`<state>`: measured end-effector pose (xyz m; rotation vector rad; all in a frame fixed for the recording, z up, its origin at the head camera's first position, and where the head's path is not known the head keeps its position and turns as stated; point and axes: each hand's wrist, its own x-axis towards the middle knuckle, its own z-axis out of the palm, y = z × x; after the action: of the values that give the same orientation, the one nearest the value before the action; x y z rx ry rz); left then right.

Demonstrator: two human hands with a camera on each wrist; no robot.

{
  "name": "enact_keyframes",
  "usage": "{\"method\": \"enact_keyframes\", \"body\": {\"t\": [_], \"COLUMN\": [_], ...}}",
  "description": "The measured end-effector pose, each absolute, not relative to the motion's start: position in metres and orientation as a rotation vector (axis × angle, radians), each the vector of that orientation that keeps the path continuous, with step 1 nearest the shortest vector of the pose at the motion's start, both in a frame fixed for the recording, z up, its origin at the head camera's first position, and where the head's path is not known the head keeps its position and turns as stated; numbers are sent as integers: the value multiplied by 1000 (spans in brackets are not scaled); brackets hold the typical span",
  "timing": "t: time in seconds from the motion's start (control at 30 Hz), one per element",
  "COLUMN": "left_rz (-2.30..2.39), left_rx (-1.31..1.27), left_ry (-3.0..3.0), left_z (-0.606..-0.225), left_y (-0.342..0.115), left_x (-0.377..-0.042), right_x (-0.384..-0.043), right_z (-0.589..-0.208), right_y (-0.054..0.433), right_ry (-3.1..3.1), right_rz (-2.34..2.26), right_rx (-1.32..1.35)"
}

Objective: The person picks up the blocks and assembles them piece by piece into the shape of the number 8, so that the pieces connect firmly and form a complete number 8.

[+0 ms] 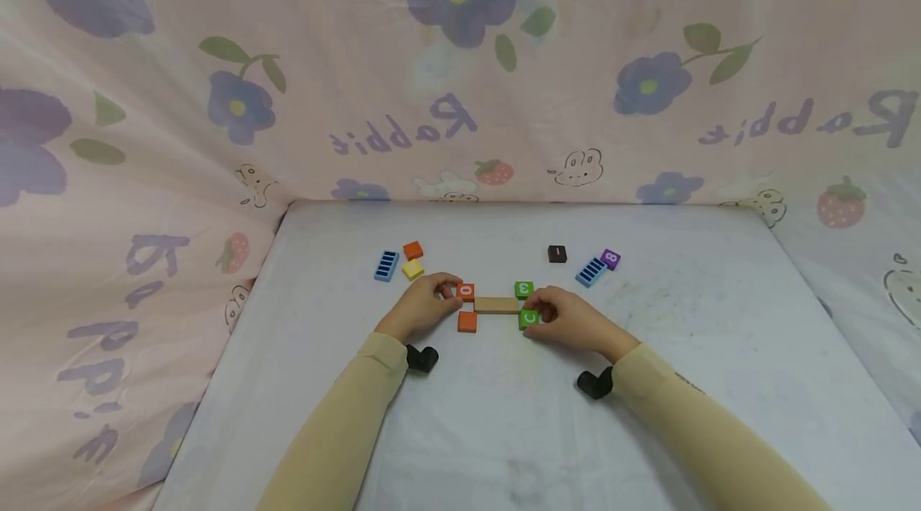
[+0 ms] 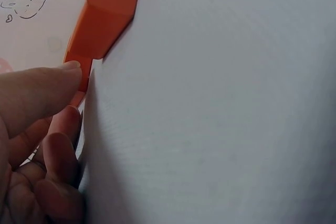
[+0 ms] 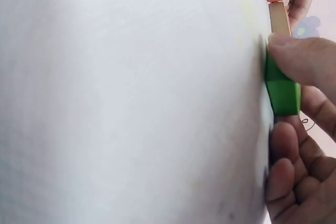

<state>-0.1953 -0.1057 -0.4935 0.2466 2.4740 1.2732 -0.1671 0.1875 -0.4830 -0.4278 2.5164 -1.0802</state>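
In the head view a plain wooden block (image 1: 496,305) lies across the middle, between two orange blocks on its left and two green ones on its right. My left hand (image 1: 423,305) pinches the far orange block marked 0 (image 1: 466,292). Nearer lies the other orange block (image 1: 467,322), also large in the left wrist view. On the right, my right hand (image 1: 572,322) holds the near green block marked C (image 1: 528,320) between thumb and fingers. Behind that one sits a green block marked 3 (image 1: 524,289).
At the back left lie a blue slotted block (image 1: 386,265), an orange block (image 1: 412,249) and a yellow block (image 1: 412,269). The back right holds a dark brown block (image 1: 557,254), another blue slotted block (image 1: 592,272) and a purple block marked 8 (image 1: 610,258). Patterned cloth (image 1: 460,95) rises behind.
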Motion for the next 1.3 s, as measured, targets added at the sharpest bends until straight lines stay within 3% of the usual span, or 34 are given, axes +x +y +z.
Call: {"method": "enact_keyframes", "body": {"t": [1.3], "left_rz": [1251], "left_rx": [223], "left_ry": [2479], "left_z": [-494], "left_y": [-105], "left_x": [-192], "right_x": [-166], "right_z": [-489], "right_y": [197], "right_ry": [2404], "right_rz": [-1260], "right_rx": [-378]}}
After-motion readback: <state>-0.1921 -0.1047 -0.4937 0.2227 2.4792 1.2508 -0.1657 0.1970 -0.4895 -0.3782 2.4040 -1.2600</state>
